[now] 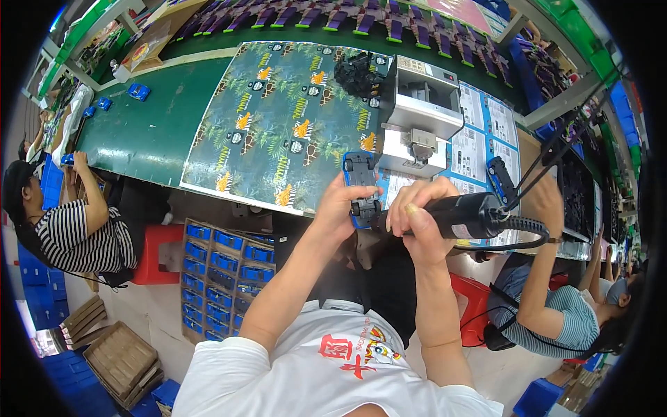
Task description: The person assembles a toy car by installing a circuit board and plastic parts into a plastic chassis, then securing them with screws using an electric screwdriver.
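A blue toy car (359,174) is turned so its black underside faces up, just above the table's near edge. My left hand (335,207) is closed around its left side, with the thumb across the underside. In my right hand (425,217) is a black electric screwdriver (467,214), lying nearly level with its cable end to the right. Its front end points left at the lower part of the car; my fingers hide the bit, so I cannot tell whether it touches. A metal screw feeder (415,154) stands just beyond my right hand.
A pile of small black parts (358,75) lies beside a grey machine (427,97) on the patterned mat (278,125). Another toy car (500,179) lies to the right, near a co-worker's arm (545,208). Below left stands a compartment tray (186,278) of blue cars. Cables hang at right.
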Demonstrator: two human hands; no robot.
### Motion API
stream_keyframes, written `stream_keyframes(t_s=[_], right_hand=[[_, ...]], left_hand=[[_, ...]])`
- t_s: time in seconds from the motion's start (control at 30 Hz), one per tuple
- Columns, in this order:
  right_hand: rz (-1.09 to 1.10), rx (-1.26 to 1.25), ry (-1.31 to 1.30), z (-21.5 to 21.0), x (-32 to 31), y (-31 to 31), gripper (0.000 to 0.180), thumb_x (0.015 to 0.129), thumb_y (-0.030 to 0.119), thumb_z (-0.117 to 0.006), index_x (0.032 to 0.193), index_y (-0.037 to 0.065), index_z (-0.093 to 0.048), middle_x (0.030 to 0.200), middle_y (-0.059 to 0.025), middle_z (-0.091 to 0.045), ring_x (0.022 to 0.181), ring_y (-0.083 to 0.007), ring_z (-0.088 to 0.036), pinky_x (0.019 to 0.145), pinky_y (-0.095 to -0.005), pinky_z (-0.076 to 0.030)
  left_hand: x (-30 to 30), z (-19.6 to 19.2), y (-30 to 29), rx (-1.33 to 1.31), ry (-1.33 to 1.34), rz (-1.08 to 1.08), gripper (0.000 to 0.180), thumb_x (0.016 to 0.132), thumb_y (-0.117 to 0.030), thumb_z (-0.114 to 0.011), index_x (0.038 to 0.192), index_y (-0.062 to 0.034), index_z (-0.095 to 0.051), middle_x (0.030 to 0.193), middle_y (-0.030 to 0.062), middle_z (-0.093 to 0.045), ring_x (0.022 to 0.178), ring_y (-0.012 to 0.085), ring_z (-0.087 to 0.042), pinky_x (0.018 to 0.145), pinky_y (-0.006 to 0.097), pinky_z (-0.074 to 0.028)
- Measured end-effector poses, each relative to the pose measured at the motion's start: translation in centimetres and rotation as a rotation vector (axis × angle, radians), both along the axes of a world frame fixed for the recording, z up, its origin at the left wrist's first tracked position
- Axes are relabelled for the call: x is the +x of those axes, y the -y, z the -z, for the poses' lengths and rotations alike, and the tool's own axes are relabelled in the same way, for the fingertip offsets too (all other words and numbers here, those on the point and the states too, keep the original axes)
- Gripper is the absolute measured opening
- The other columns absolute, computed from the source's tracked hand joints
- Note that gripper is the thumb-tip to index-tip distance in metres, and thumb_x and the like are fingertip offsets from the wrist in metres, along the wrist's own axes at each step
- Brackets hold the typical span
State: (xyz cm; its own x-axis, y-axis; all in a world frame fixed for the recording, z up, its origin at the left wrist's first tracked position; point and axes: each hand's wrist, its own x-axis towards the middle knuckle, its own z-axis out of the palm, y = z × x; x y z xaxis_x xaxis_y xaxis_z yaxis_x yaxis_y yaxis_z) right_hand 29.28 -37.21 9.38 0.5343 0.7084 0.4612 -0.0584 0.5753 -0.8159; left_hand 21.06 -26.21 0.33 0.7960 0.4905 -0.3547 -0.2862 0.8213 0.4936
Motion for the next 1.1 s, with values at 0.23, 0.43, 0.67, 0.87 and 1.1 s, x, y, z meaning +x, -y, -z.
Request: stream_keyframes(t_s=[0.23,0.43,0.67,0.87,1.1], right_hand=[[-0.05,-0.081,-0.001,-0.4,-0.4,0.1,0.021,0.073,0.002,-0.076,0.074,0.005,-0.055,0.063,-0.0044,-0.06,0.057,-0.0118,-0.057,0.056,-0.0252,-0.045],[-0.278,-0.008,0.24,-0.5,1.8,-0.5,0.024,0.07,0.005,-0.077,0.074,0.0,-0.054,0.059,-0.0066,-0.054,0.049,-0.0168,-0.054,0.048,-0.0285,-0.046],[-0.505,-0.009,0.293,-1.9,3.1,-0.8,0.025,0.069,0.001,-0.079,0.082,-0.002,-0.058,0.061,-0.009,-0.058,0.05,-0.0177,-0.056,0.048,-0.0288,-0.046],[-0.519,-0.034,0.244,-2.0,3.1,0.3,0.026,0.069,0.005,-0.081,0.074,0.0,-0.057,0.059,-0.008,-0.057,0.047,-0.0165,-0.054,0.046,-0.0278,-0.044],[-0.415,0.189,0.102,-1.1,2.0,1.6,0.026,0.072,0.01,-0.078,0.067,0.004,-0.052,0.051,-0.0035,-0.052,0.038,-0.016,-0.049,0.04,-0.027,-0.045]], left_hand=[[0.0,-1.0,0.2,0.027,-0.005,-0.002,0.035,0.08,0.007,-0.061,0.113,-0.003,-0.055,0.101,0.0095,-0.064,0.089,0.0216,-0.067,0.078,0.037,-0.056],[-0.3,-0.6,-0.3,-0.001,0.031,0.082,0.028,0.081,0.003,-0.062,0.108,-0.003,-0.058,0.096,0.0094,-0.067,0.084,0.0207,-0.068,0.076,0.035,-0.057],[-0.6,0.2,-1.5,-0.138,0.032,0.28,0.018,0.086,-0.011,-0.067,0.102,-0.0033,-0.064,0.093,0.0082,-0.068,0.081,0.0188,-0.069,0.074,0.035,-0.057],[0.4,0.8,-1.1,-0.13,0.09,0.397,0.032,0.093,-0.017,-0.056,0.114,0.0073,-0.058,0.116,0.0195,-0.062,0.107,0.0287,-0.062,0.097,0.046,-0.049],[-0.3,-0.5,1.0,-0.22,-0.058,0.225,0.028,0.088,-0.014,-0.067,0.113,-0.0033,-0.06,0.094,0.0094,-0.062,0.087,0.0225,-0.062,0.08,0.039,-0.052]])
